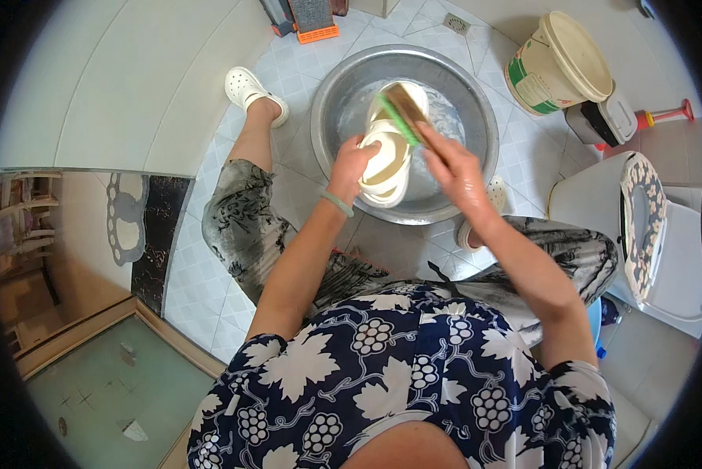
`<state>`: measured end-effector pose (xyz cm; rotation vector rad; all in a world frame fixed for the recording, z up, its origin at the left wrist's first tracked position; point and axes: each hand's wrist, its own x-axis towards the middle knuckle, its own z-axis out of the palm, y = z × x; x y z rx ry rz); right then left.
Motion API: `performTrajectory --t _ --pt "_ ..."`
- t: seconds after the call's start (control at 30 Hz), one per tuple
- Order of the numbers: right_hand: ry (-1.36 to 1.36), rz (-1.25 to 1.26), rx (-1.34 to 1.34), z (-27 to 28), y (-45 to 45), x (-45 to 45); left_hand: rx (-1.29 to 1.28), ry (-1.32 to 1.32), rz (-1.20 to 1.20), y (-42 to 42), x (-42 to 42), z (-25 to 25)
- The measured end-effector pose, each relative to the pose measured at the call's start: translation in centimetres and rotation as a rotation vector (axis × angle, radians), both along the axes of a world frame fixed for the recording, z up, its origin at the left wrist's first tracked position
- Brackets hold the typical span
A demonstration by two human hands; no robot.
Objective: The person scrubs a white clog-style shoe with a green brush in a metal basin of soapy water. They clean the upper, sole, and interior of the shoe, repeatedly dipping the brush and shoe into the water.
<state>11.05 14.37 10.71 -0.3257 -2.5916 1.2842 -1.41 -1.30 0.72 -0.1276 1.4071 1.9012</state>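
My left hand (352, 165) grips a cream-white clog-style shoe (384, 161) by its side, thumb over the rim of the opening. In my right hand (455, 170) is a wooden-backed scrub brush (408, 109) with green bristles, tilted across the shoe's far part. Fingers and brush are slightly blurred. Both hands are over a wide round metal basin (326, 88) on the floor between my feet. A little cloudy water (448, 117) shows at its bottom. Part of the shoe is covered by the brush.
A lidded plastic bucket (538, 73), a small bin (603, 120) and a red-handled plunger (656, 115) stand to the right, by a toilet (591, 193) with a floral seat cover. A floor drain (456, 23) lies beyond the basin. Left are a glass-panelled door (116, 387) and a grey mat (127, 218).
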Motion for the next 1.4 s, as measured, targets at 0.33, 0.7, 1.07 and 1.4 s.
performTrajectory --t 0.33,0.7,1.07,1.4 --pt "-0.052 -0.034 -0.006 -1.2 2.1 3.2 0.27 -0.258 -0.05 -2.0 -0.9 -0.3" --pt "-0.103 -0.044 -0.016 -0.8 1.3 4.5 0.341 -0.173 0.142 -2.4 0.1 -2.8" --pt "-0.054 0.005 0.233 -0.2 -2.3 -1.0 0.275 -0.641 0.359 1.8 -0.7 -7.1" --pt "0.019 -0.125 0.432 -0.4 1.1 -1.0 0.196 -0.635 0.26 3.6 0.5 -0.8"
